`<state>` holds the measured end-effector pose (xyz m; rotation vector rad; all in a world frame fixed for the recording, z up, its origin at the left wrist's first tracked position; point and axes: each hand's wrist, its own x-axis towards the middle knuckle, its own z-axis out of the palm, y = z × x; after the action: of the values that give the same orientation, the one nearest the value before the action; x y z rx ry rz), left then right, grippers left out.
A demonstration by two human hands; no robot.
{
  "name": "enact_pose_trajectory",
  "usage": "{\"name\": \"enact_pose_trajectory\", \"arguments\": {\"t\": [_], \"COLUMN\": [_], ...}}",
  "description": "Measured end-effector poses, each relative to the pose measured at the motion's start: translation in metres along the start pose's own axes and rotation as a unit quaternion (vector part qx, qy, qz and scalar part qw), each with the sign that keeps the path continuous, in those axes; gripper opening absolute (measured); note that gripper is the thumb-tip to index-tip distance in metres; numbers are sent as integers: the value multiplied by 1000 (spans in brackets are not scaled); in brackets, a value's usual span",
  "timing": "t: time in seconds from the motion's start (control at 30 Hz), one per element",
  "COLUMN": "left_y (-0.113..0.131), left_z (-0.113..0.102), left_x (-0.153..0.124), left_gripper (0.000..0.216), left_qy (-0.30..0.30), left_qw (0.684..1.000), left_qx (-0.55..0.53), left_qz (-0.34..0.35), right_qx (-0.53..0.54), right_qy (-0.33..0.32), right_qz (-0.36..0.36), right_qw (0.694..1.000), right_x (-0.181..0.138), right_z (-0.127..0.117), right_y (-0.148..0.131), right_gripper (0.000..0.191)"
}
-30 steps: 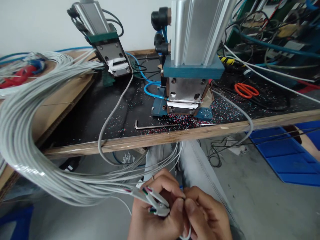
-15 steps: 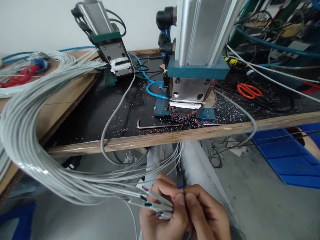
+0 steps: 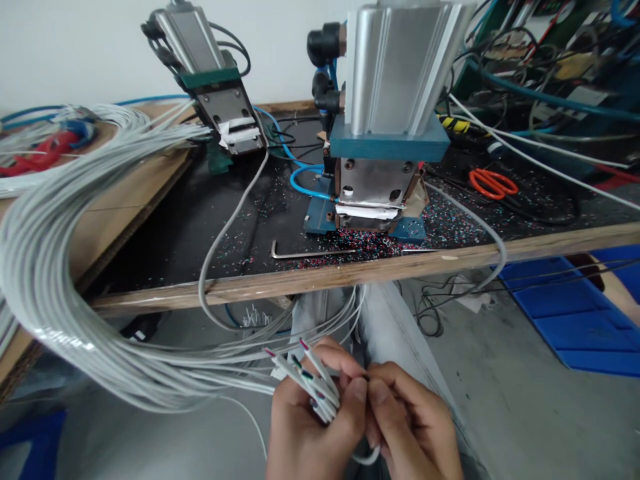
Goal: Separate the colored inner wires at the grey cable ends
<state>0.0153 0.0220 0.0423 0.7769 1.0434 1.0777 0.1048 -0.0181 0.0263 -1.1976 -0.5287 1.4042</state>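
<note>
Cables: thin grey cable ends (image 3: 305, 373) fanned out near the bottom, below the table (image 3: 350, 270) edge.
Left hand (image 3: 313, 427): fingers clamped round the fan.
Right hand (image 3: 415, 427): fingertips pinching one end.
Feel: probably light, floppy, slippery jacket.
Grip: I'd hold just behind the stripped tips.

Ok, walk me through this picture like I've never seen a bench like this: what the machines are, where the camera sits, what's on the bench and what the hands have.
The camera is worn on the person's head, looking down at their own hands below the bench edge. The left hand grips several grey cable ends with coloured wires showing; the right hand pinches something small beside them, too hidden to name. The cables belong to a big grey bundle looping left. On the black bench stand two metal air-driven machines, the near one and a tilted one, plus a hex key and orange scissors.
</note>
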Motion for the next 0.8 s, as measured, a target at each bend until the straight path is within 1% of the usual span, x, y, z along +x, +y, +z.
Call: {"name": "enact_pose_trajectory", "arguments": {"t": [0.07,0.1,0.17,0.23,0.33,0.37,0.4,0.5,0.67,0.8], "left_y": [2,3,6,9,10,9,7,-6,-26,-28], "left_z": [-3,-3,-4,-2,1,2,3,3,-1,-1], "left_x": [2,4,5,5,4,4,3,0,-4,-5], "left_gripper": [9,10,11,11,13,14,14,15,18,18], "left_qy": [-40,-50,-40,-11,-32,-31,-21,34,59,77], "left_qw": [999,999,999,999,998,998,999,998,992,990], "left_qx": [10,16,29,38,56,54,49,33,48,58], "left_qz": [-4,-7,-17,-24,-11,-2,8,37,98,106], "right_qx": [-12,-16,-18,-19,-24,-21,-14,23,65,79], "right_qy": [-10,-15,-23,-27,-23,-19,-13,4,35,41], "right_qz": [3,7,14,14,10,10,10,0,-2,-4], "right_qw": [1000,1000,999,999,999,1000,1000,1000,997,996], "right_x": [1,1,3,4,5,5,4,4,3,2], "right_z": [-2,-3,-6,-7,-7,-7,-5,-1,5,6], "right_y": [-2,-2,-3,-3,-3,-2,-1,4,13,16], "right_gripper": [55,56,56,57,57,57,57,57,56,56]}}
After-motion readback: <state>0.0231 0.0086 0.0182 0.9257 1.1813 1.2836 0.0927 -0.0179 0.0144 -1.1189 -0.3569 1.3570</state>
